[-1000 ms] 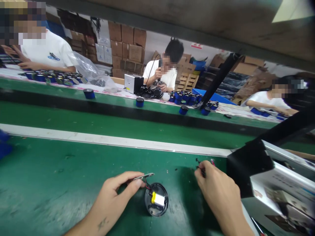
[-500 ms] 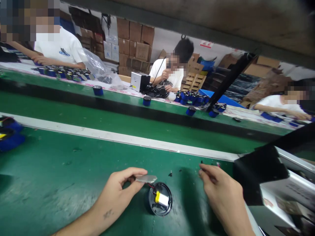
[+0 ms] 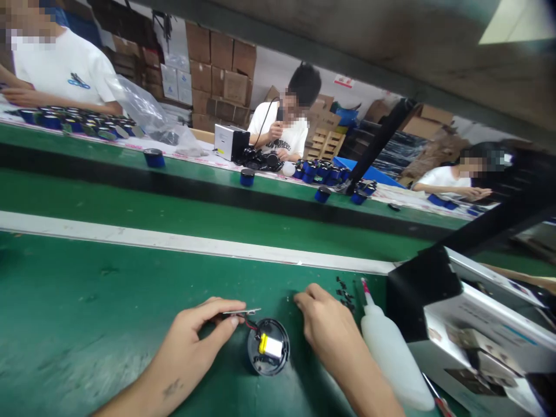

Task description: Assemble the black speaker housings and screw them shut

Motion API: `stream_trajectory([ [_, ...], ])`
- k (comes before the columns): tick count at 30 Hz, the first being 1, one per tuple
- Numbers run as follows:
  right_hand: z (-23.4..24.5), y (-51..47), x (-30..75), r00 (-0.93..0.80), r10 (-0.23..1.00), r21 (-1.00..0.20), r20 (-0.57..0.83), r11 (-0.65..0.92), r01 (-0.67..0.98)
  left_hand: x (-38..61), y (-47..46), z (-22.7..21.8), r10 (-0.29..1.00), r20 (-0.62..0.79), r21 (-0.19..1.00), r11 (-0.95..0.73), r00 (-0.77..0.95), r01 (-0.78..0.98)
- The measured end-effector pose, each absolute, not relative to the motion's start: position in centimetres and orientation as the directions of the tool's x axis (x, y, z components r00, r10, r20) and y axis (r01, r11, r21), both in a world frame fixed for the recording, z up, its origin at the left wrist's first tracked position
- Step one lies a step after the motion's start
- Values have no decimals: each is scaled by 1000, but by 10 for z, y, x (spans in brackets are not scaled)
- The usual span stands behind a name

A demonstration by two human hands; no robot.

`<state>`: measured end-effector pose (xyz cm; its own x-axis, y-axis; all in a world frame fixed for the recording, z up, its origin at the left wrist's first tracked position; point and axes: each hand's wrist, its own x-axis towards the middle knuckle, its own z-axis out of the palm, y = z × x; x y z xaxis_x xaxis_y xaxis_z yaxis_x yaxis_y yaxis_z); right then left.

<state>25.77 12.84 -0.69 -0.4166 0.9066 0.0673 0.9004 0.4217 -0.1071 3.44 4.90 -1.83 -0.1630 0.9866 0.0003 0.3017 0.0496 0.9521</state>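
My left hand [image 3: 197, 335] pinches a small flat circuit board [image 3: 241, 312] between thumb and forefinger, just above the green bench. Red and black wires run from the board down to a round black base [image 3: 268, 354] with a yellow and white battery [image 3: 270, 346] in it. My right hand [image 3: 326, 329] rests to the right of the base, fingers curled down onto the bench; whatever they hold is hidden. Several small black screws [image 3: 343, 288] lie just beyond it.
A white squeeze bottle with a red tip [image 3: 391, 353] lies right of my right hand. A black stand and printed boxes [image 3: 473, 324] fill the right side. Beyond a white strip runs a green conveyor [image 3: 174, 214]; three people sit across it among blue cylinders [image 3: 321, 172].
My right hand has moved left from the screws toward the round base. The left hand still holds the board. The view shifted, and the squeeze bottle came into sight.
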Motion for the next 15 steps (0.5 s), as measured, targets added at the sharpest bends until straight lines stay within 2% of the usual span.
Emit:
stream_trajectory([
  [3,-5,131,280,-251,961,-53,118,258,965,38,48,-15,985,30,958,20,-169,286],
  [5,2,131,287,-195,966,-80,172,211,974,39,47,-14,985,64,968,-22,-160,250],
  [6,7,129,285,-188,960,-131,206,218,967,39,46,-14,986,75,975,-42,-147,217],
  [8,22,121,269,-191,949,-368,250,276,888,38,43,-15,994,59,992,-48,-95,113],
  [9,30,116,256,-207,949,-588,238,310,747,36,41,-16,998,33,998,-30,-60,47],
  [10,38,112,241,-227,955,-791,192,287,540,34,40,-18,1000,4,1000,-4,-21,-21],
  [11,44,108,226,-269,957,-910,108,204,361,31,39,-18,1000,-21,996,23,22,-84],
  [12,49,107,212,-330,943,-967,25,106,231,30,38,-19,998,-32,991,38,46,-129],
  [13,53,107,200,-394,918,-986,-48,20,167,28,39,-18,999,-39,988,44,37,-151],
  [15,54,111,184,-476,869,-988,-132,-75,138,29,40,-16,999,-40,992,36,-31,-124],
])
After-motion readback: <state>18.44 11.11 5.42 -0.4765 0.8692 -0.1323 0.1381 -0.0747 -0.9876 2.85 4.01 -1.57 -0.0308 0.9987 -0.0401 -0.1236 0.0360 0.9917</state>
